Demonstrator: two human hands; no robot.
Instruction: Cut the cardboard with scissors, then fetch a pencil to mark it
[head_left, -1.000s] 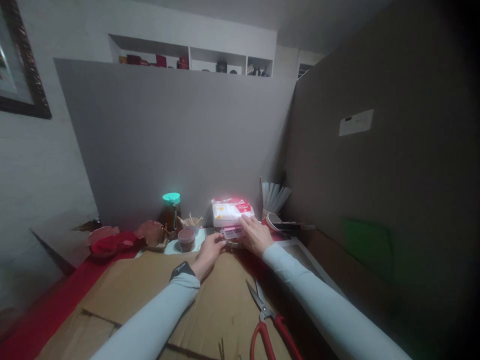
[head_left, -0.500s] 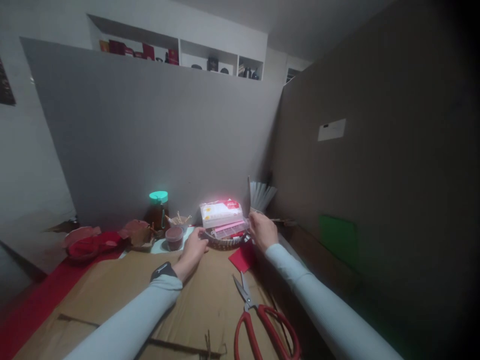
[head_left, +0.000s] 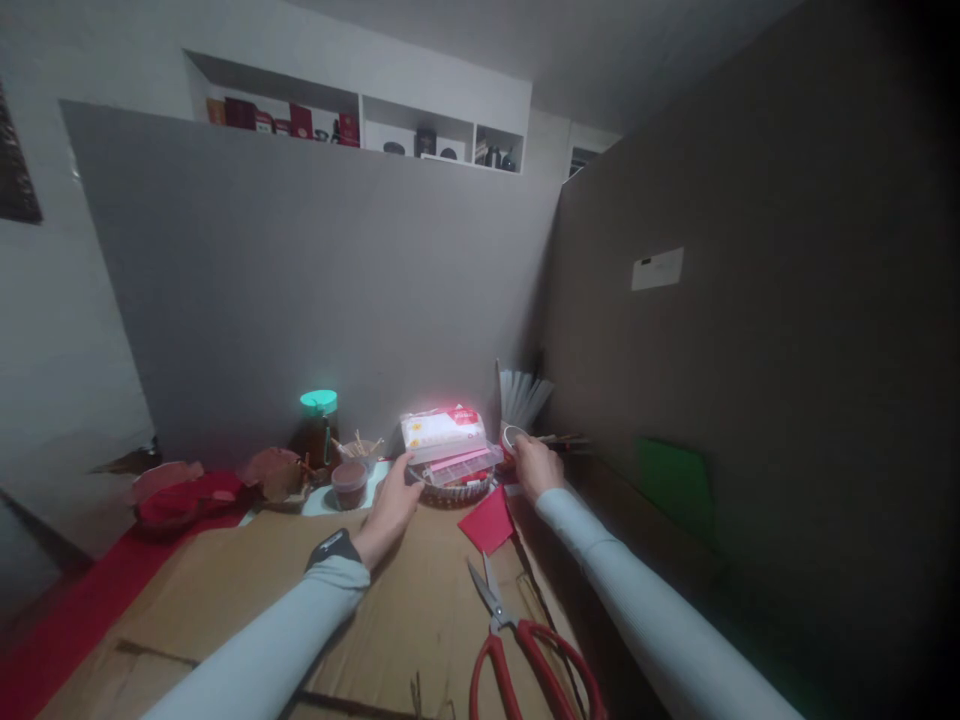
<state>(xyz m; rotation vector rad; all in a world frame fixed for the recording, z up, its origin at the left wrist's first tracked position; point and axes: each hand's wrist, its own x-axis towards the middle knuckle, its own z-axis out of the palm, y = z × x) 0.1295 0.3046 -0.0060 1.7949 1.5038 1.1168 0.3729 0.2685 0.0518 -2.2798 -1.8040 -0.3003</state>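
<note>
A round basket (head_left: 455,493) stands at the back of the cardboard, holding a white and red packet (head_left: 444,430) and a clear plastic case (head_left: 465,465). My left hand (head_left: 396,494) is at the basket's left rim, its thumb and fingers apart. To the right of the basket, my right hand (head_left: 537,466) has its fingers closed on a small round item with a white face (head_left: 513,437). A red square (head_left: 486,518) lies in front of the basket, just beyond the tips of red-handled scissors (head_left: 498,613).
A jar with a turquoise lid (head_left: 319,402), a lidded cup (head_left: 349,484) and a cup of sticks (head_left: 361,446) stand left of the basket. Pink bowls (head_left: 169,492) sit farther left. Grey partitions (head_left: 322,270) rise behind and at the right.
My right hand has shifted slightly right and down, and the round item with a white face now shows at its fingers. My left hand's fingers have spread a little.
</note>
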